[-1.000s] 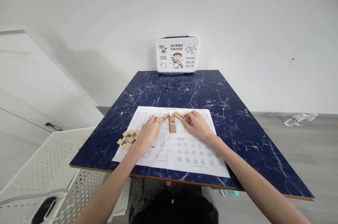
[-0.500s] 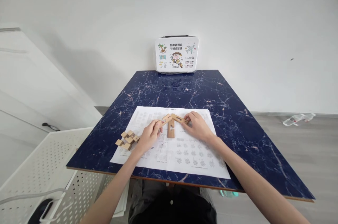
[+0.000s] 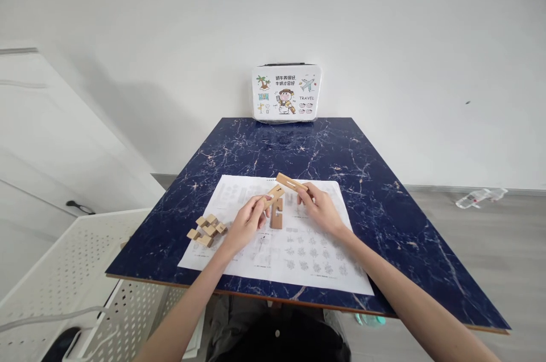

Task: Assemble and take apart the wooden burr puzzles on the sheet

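Note:
Between the fingers of my left hand (image 3: 248, 219) is a notched wooden puzzle piece (image 3: 276, 194), tilted up to the right, with a dark mark near its far end. My right hand (image 3: 319, 204) pinches a slotted wooden puzzle piece (image 3: 286, 180) by its right end, its other end pointing up and left. Below and between them, a third notched wooden piece (image 3: 276, 221) lies on the printed paper sheet (image 3: 324, 271). Several interlocked wooden pieces (image 3: 207, 229) rest at the sheet's left edge, left of my left hand.
Under everything is a blue marble-patterned table (image 3: 290, 149). A white cartoon case (image 3: 286, 94) stands at its far edge against the wall. To the left is a white perforated rack (image 3: 51, 259) with a cable (image 3: 51, 316). A clear plastic bottle (image 3: 473, 198) lies on the floor at right.
My right hand has lifted its slotted piece slightly up, away from the third piece. My left hand's piece has shifted right and now overlaps the top of the lying piece.

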{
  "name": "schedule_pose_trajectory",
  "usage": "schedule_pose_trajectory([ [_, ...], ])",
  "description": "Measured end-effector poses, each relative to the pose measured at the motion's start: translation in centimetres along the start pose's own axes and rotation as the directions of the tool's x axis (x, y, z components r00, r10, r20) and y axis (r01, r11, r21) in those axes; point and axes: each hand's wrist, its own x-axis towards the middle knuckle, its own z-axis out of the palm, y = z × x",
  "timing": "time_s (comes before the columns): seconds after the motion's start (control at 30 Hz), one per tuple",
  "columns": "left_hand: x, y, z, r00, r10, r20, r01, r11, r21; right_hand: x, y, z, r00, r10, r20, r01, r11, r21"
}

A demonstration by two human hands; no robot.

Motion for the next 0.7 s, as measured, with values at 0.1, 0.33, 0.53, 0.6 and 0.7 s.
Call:
schedule_pose_trajectory([
  [0.1, 0.3, 0.3, 0.7, 1.0, 0.006, 0.012, -0.005, 0.999, -0.047, -0.4, -1.1, 0.1, 1.0, 0.02, -0.007, -0.019, 0.991, 0.136],
  [0.33, 0.5, 1.0, 1.6, 0.999, -0.012, -0.032, 0.009, 0.996, -0.094, -0.9, -1.9, 0.6, 0.999, 0.015, -0.044, -0.008, 0.988, 0.156],
  [0.53, 0.4, 1.0, 1.7, 0.997, -0.051, -0.059, 0.044, 0.991, -0.127, -1.0, -1.2, 1.2, 0.997, -0.049, -0.062, 0.052, 0.997, 0.052],
  [0.6, 0.4, 0.9, 1.7, 0.997, -0.045, -0.056, 0.037, 0.99, -0.139, -1.1, -0.9, 1.3, 0.995, -0.076, -0.057, 0.076, 0.997, 0.007],
  [0.7, 0.4, 1.0, 1.7, 0.998, -0.041, -0.047, 0.034, 0.989, -0.147, -1.2, -0.4, 1.4, 0.992, -0.108, -0.059, 0.106, 0.993, -0.044],
])
